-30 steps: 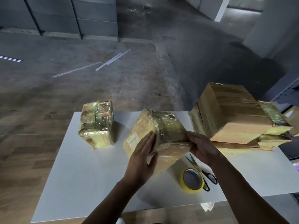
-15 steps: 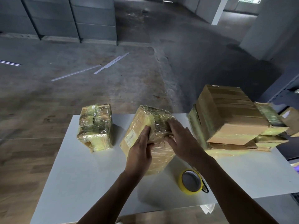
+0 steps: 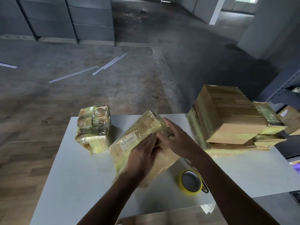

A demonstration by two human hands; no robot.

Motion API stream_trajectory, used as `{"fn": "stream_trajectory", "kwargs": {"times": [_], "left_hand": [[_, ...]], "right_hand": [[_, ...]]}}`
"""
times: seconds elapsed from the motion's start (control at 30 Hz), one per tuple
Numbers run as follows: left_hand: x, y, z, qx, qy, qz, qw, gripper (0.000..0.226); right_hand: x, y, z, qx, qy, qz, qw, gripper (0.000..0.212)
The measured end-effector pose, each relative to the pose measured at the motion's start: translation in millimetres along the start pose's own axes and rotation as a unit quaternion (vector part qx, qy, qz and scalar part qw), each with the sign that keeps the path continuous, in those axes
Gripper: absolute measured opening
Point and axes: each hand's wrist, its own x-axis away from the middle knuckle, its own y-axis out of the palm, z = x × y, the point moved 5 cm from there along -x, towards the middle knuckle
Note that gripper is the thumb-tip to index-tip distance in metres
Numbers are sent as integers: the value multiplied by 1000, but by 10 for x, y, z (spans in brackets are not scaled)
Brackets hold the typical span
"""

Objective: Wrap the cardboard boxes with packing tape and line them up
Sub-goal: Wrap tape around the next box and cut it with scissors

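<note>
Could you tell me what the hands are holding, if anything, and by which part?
The tilted middle box: the left hand presses flat on its top face, the right hand lies over its upper right edge; no curled grip shows.

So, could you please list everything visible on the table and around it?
table: one, white, centre foreground
small wrapped box: one, brown under yellowish tape, table's far left
middle box: one, brown, partly taped, under both hands
stack of boxes: several, brown and yellowish, table's right
tape roll: one, yellow, beside the right forearm
scissors: one, black handle, mostly hidden
strips: several, white, floor behind
cabinets: several, grey, far left
left hand: one, flat on the middle box
right hand: one, on the middle box top
</note>
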Motion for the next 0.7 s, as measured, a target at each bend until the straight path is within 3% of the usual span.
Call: {"fn": "stream_trajectory", "kwargs": {"times": [0.13, 0.2, 0.27, 0.37, 0.5, 0.6, 0.7], "left_hand": [[79, 302, -144, -12, -24, -190, 981, 64], [272, 374, -332, -149, -35, -283, 947, 75], [515, 315, -509, -255, -43, -310, 915, 80], [791, 108, -613, -260, -76, -240, 932, 75], [993, -12, -690, -79, -165, -101, 978, 90], [1045, -42, -718, 35, -254, -17, 966, 99], [1094, -53, -731, 97, -317, 25, 943, 90]], "right_hand": [[-87, 29, 462, -18, 102, 51, 993, 36], [-55, 95, 667, 11, 128, 30, 991, 35], [-12, 172, 807, 31, 144, 8, 989, 34], [9, 306, 854, 38, 140, -16, 989, 32], [-2, 418, 825, 111, 128, -32, 985, 43], [-8, 412, 835, 130, 127, -49, 982, 46], [-35, 412, 845, 145, 140, -50, 978, 46]]}}
